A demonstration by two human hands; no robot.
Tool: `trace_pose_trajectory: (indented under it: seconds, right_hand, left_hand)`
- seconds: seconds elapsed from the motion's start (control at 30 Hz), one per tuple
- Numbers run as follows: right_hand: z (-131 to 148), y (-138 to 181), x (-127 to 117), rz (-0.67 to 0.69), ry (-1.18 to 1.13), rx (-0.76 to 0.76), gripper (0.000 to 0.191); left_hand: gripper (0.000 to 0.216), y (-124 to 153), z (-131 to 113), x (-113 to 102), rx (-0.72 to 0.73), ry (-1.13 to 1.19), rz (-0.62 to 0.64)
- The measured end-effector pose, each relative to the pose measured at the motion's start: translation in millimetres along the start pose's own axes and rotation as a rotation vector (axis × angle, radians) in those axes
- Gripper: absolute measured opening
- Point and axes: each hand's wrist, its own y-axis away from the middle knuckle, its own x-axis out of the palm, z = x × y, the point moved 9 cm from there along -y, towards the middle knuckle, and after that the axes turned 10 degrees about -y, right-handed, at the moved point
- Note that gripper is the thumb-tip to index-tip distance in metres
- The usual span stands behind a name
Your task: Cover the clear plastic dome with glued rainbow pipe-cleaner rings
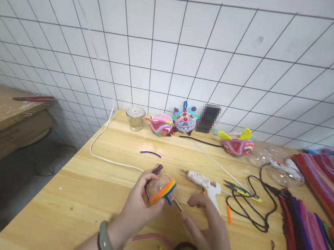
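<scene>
My left hand is wrapped round a clear plastic ball. A band of orange, yellow, green and blue fuzzy pipe cleaners runs across the ball, with a short blue end sticking out below. Dark purple bristly strands poke up past my fingers. To the right, my right hand is open, thumb and forefinger apart. A thin, pale rod-like piece lies between the ball and my right fingertips; whether I touch it, I cannot tell. Under my right wrist a black loop-shaped handle is partly hidden.
A glue gun and snips lie right of the ball, near a tangled black cord. Decorated fish-like ornaments and a glass stand at the back. Pipe cleaner bundles fill the right side.
</scene>
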Motion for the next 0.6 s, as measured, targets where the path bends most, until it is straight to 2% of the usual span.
trace_pose_trajectory:
  seconds: [0.13,0.43,0.6]
  right_hand:
    - [15,6,15,0.015,-0.072,-0.024,0.017]
    - [4,-2,8,-0.09,-0.072,0.069,0.014]
    - [5,-7,5,-0.091,-0.086,0.09,0.016]
  left_hand:
    - [0.041,6,1,12,-0.029,0.011,0.077]
    - [0.039,11,-2,20,-0.021,-0.015,0.153]
    - [0.04,15,3,23,-0.037,-0.029,0.211]
